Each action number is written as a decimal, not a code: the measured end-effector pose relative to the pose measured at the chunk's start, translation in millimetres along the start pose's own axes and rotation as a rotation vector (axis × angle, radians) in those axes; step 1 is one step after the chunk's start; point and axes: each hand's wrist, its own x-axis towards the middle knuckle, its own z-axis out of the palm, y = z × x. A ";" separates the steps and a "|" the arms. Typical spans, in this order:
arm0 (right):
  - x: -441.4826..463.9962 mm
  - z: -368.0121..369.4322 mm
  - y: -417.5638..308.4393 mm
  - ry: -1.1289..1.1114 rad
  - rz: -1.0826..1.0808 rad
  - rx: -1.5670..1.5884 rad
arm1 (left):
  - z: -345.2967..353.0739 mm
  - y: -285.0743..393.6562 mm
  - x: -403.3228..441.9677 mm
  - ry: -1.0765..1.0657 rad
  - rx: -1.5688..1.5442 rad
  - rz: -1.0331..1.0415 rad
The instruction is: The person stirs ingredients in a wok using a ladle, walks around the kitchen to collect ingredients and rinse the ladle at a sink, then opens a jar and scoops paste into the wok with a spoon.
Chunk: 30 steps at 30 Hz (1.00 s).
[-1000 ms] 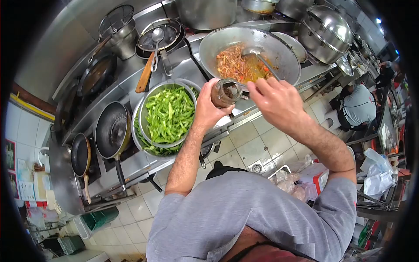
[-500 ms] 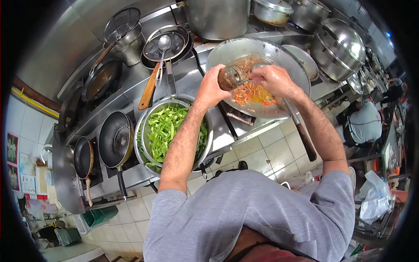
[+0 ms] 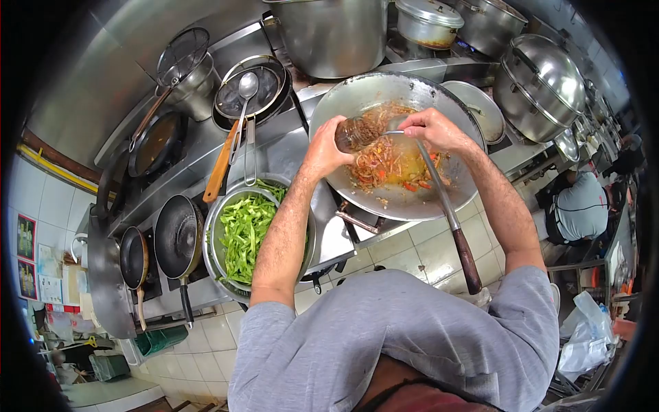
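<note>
My left hand (image 3: 329, 150) is wrapped round a glass jar (image 3: 355, 135) with dark brown contents, tipped on its side over a large wok (image 3: 456, 113). My right hand (image 3: 434, 129) grips a metal spoon (image 3: 393, 132), whose far end is at the mouth of the jar. Brown shredded food with orange-red pieces (image 3: 391, 163) lies in oily liquid in the wok. A long ladle (image 3: 449, 214) with a wooden handle leans across the wok's right rim; its head is hidden near my right hand.
Left of the wok, a metal bowl (image 3: 312, 233) holds cut green vegetables (image 3: 247, 223). Beyond it lie strainers with a spoon (image 3: 248, 86) and a wooden-handled tool (image 3: 223, 165). Frying pans (image 3: 178, 223) stand farther left. Big pots (image 3: 333, 38) line the back. A person (image 3: 580, 202) is at right.
The jar is tipped further, its mouth turned from my view toward the wok. My right hand has drawn slightly right, showing more of the spoon. The ladle's handle end has swung left and down.
</note>
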 end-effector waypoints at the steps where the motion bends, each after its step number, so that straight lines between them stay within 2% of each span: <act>1: 1.6 -4.2 7.8 0.013 -0.021 -0.018 | -0.2 -0.2 0.6 -0.001 0.001 -0.001; 3: 2.6 -13.6 18.3 0.026 -0.045 -0.034 | -2.5 -1.2 0.4 0.003 -0.073 -0.083; 6: -0.7 -20.0 19.7 0.102 -0.003 -0.094 | -8.7 -8.5 -1.4 0.027 -0.016 -0.123; 8: -8.9 -13.8 13.3 0.322 0.014 -0.544 | -14.3 -14.6 -3.5 0.034 -0.021 -0.141; 9: -9.3 -5.2 16.3 0.319 0.012 -0.541 | -15.9 -16.9 -4.5 0.041 -0.029 -0.152; 11: -3.7 24.5 37.8 0.359 -0.212 -0.925 | -18.3 -12.5 -8.9 0.035 -0.061 -0.164; 12: 7.3 39.6 56.9 0.261 -0.209 -1.118 | -18.5 -10.0 -11.6 0.043 -0.121 -0.159; 17: -17.0 16.0 19.7 0.448 -0.261 -1.075 | -19.5 -0.6 -20.7 0.057 -0.249 -0.147; 19: -34.9 -5.4 -8.9 0.504 -0.488 -0.955 | -21.0 1.0 -20.2 0.050 -0.263 -0.145; 20: -40.0 -9.5 -18.9 0.500 -0.486 -0.956 | -21.4 2.1 -18.7 0.049 -0.266 -0.147; 22: -44.6 -6.1 -36.9 0.410 -0.610 -0.979 | -21.0 4.3 -16.3 -0.030 -0.245 -0.134; 26: -24.8 20.0 -41.9 0.387 -0.750 -1.095 | -14.5 15.4 -6.3 -0.111 -0.237 -0.089; 27: -21.8 24.0 -41.7 0.390 -0.747 -1.098 | -14.7 21.9 -3.3 -0.131 -0.196 -0.073; 30: -10.8 24.8 -41.2 0.155 -0.627 -1.054 | -9.8 22.7 0.8 -0.158 -0.145 -0.021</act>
